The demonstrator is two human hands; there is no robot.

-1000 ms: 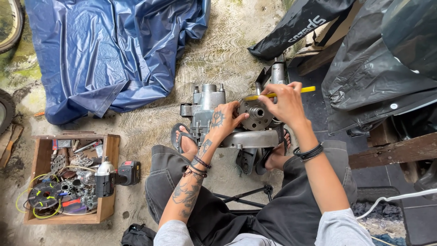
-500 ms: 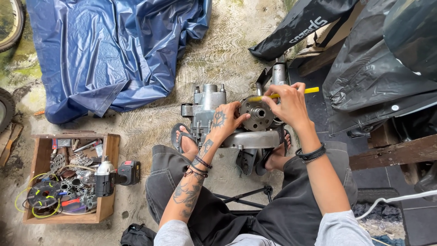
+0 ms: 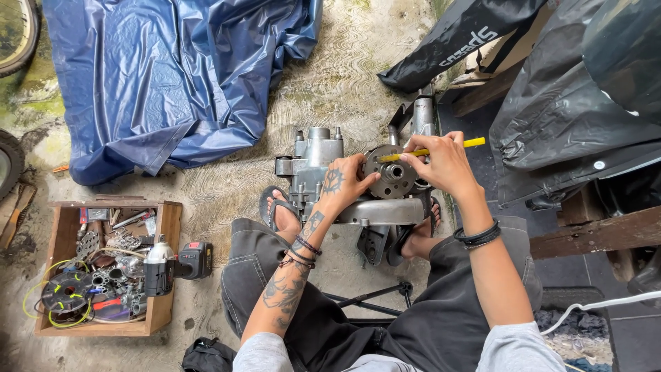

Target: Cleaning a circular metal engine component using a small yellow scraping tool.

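A person sits on a rough concrete floor (image 3: 227, 172), seen from above, legs in dark trousers spread around a small grey metal engine (image 3: 344, 182) that rests on the ground between sandalled feet. A large crumpled blue tarpaulin (image 3: 179, 76) covers the floor at the upper left, well apart from the engine. Black plastic sheeting (image 3: 571, 103) is heaped over things at the upper right, with a dark wooden beam (image 3: 599, 234) below it. At the lower left stands an open wooden box (image 3: 169, 227) full of metal parts, coiled yellow-green wire and small tools, and a black and red cordless power tool (image 3: 180, 265) leans over its right edge. The engine sits upright, with a round hub (image 3: 391, 172) of dark metal facing up on its right side. The tattooed left hand (image 3: 341, 182), with bead bracelets on the wrist, lies spread over the engine casing, its fingertips touching the left rim of the hub. The right hand (image 3: 444, 165), with black bands at the wrist, has its grip pinched on a yellow-handled screwdriver (image 3: 430, 150), held nearly level, its tip lying on the top of the hub.
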